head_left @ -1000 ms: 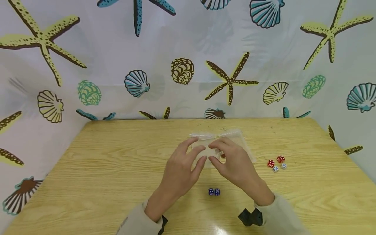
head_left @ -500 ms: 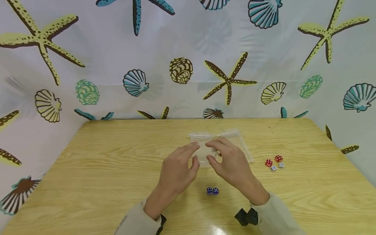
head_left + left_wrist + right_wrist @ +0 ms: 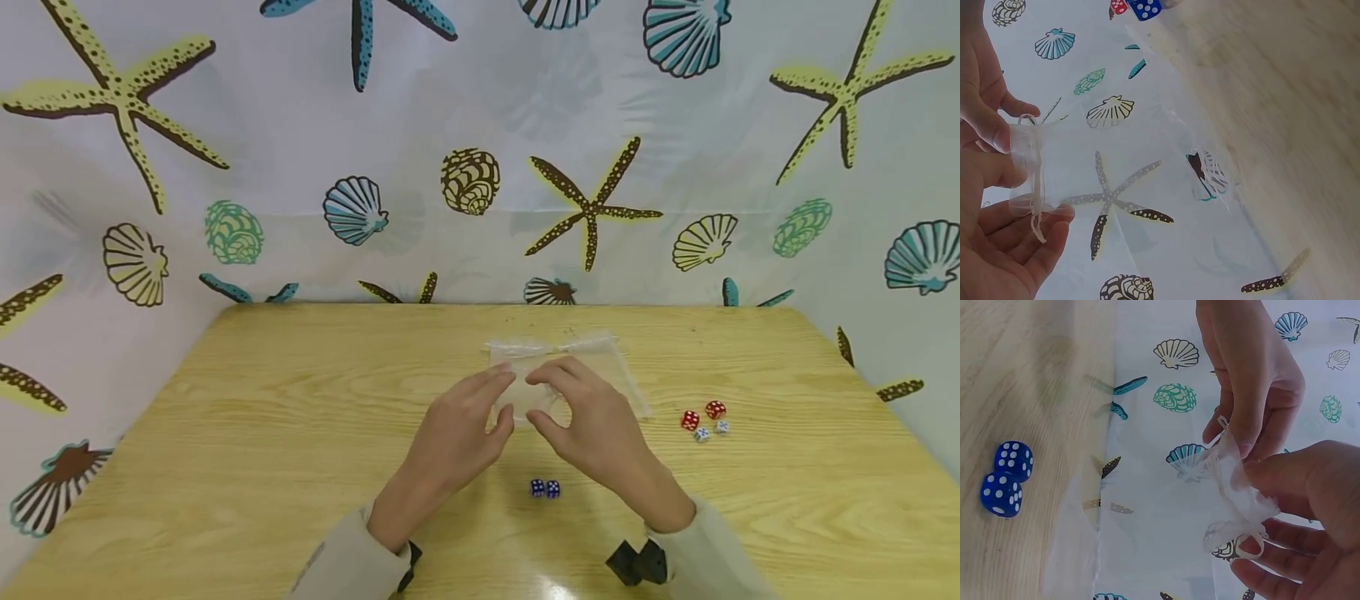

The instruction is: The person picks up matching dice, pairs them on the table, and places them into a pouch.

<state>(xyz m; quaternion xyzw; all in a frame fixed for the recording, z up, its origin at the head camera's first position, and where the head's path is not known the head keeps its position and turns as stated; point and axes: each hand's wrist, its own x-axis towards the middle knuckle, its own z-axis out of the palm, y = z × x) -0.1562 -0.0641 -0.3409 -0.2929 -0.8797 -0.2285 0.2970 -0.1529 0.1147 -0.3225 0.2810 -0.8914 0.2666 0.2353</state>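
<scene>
My left hand [image 3: 457, 425] and right hand [image 3: 596, 421] face each other over the middle of the table. Between them is a small sheer white drawstring pouch [image 3: 1054, 140], pinched at its gathered mouth by thumb and fingers of both hands. Its pale cord [image 3: 1036, 172] runs across the neck, with a loop hanging out beside my fingers. In the right wrist view the mouth of the pouch [image 3: 1232, 481] is bunched between the two thumbs. Nearer the front, below the hands, two blue dice [image 3: 545, 489] lie side by side.
Behind my hands, sheer white pouches [image 3: 609, 358] lie flat on the wooden table [image 3: 300, 417]. On the right, two red dice [image 3: 690, 420] and two smaller white dice [image 3: 702, 435] form a loose group. A shell-patterned cloth [image 3: 420, 108] stands along the back and sides.
My left hand's spread fingers have drawn together on the pouch, and its fingertips have shifted slightly left, away from my right hand. The dice stay where they were.
</scene>
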